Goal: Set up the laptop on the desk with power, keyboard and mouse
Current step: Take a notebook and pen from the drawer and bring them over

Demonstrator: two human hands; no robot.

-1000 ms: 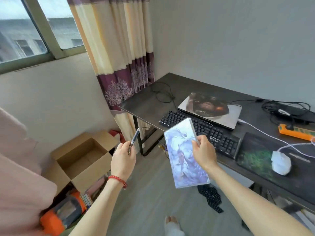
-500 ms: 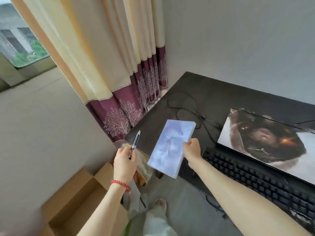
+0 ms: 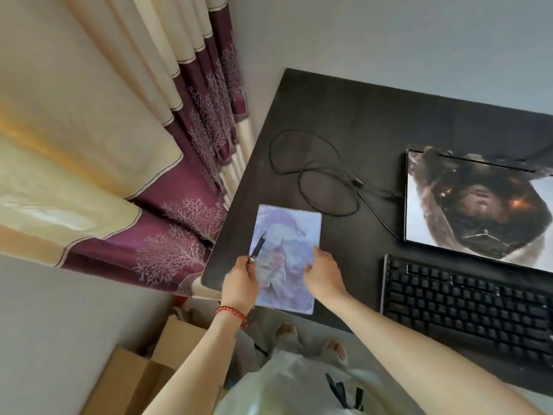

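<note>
A pale blue illustrated notebook lies flat on the near left corner of the dark desk. My right hand rests on the notebook's right edge, fingers on the cover. My left hand grips a black pen whose tip points up over the cover. The closed laptop with a pictured lid lies to the right. In front of the laptop sits the black keyboard. A black cable loops on the desk and runs to the laptop's left side.
A cream and purple curtain hangs left of the desk. Cardboard boxes stand on the floor at the lower left, beside my feet. The grey wall runs behind the desk.
The notebook went from being held in the air to lying flat on the desk corner. Both hands came down with it, and the view tilted down over the desk.
</note>
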